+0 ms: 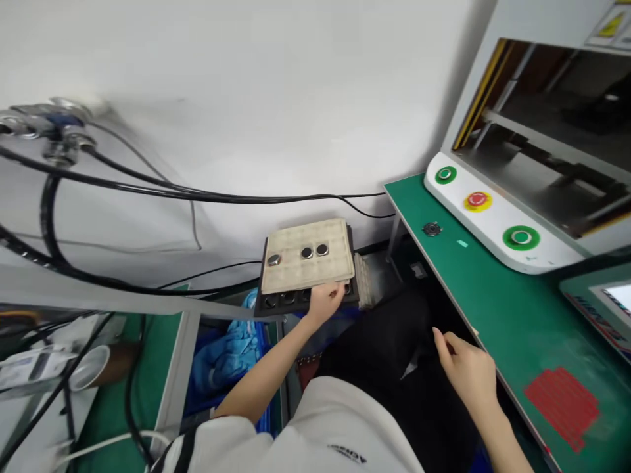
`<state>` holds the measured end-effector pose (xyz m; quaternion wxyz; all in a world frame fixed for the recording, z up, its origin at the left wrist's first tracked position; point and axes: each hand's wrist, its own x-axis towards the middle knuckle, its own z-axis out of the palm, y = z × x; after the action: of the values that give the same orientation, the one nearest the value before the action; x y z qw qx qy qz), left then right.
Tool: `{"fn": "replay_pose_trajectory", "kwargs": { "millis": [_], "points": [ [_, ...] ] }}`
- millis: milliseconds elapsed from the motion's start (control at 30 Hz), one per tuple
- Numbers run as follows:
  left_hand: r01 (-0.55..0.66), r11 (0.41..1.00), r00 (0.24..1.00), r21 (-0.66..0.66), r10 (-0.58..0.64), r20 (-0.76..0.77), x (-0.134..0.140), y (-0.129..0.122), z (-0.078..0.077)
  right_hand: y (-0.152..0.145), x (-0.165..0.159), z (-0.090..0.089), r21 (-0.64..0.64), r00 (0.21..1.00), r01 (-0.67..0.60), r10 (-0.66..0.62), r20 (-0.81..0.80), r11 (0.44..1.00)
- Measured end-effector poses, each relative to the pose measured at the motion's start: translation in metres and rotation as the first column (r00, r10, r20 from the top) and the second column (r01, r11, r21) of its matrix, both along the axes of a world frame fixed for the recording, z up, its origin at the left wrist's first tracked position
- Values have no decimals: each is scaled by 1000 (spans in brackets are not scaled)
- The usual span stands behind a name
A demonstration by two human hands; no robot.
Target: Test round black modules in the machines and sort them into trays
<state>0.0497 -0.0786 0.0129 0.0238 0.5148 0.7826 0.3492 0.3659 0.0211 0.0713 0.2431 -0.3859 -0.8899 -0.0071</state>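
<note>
My left hand (pixel 326 302) is at the front edge of a beige padded sheet (pixel 300 263), its fingers closed in a pinch that appears to take hold of that edge. Three small round metal-rimmed parts (pixel 307 253) lie on top of the sheet. Under it is a black tray (pixel 263 310), whose front row of round parts shows past the sheet's edge. My right hand (pixel 468 368) hovers over my lap beside the green bench, fingers curled in; whether anything is inside them is hidden.
On the right, a green bench (pixel 473 289) carries a white machine with push buttons (pixel 477 200) and a small round black part (pixel 432 228). Black cables (pixel 221 197) cross along the wall. Blue cloth (pixel 231 355) fills a blue bin at lower left, beside another green bench (pixel 165 341).
</note>
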Motion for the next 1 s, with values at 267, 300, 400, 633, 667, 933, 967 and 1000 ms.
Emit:
{"fn": "replay_pose_trajectory", "kwargs": {
  "millis": [267,300,400,633,667,933,967,1000],
  "points": [
    [-487,855,873,-181,471,-124,-128,-53,32,2,-57,-17,-109,991,-101,110,82,989],
    [-523,825,853,-216,504,-139,-141,-53,36,3,-64,-19,-117,988,-113,124,92,987],
    [-550,748,832,-371,527,-173,-170,-51,39,6,-83,-23,-120,980,-149,162,113,982],
    [-457,626,876,-632,441,-196,-194,-32,34,6,-101,-25,-141,970,-187,206,132,972],
    [-455,611,875,-647,441,-199,-196,-29,33,5,-99,-25,-148,970,-184,204,136,972],
    [-406,586,888,-701,433,-152,-212,-17,35,2,-80,-36,-194,975,-149,177,136,970],
    [-394,588,890,-706,435,-134,-215,-16,36,1,-79,-38,-197,976,-145,172,131,970],
    [-389,588,889,-709,443,-120,-219,-16,36,1,-78,-39,-200,977,-141,168,127,970]
  ]
}}
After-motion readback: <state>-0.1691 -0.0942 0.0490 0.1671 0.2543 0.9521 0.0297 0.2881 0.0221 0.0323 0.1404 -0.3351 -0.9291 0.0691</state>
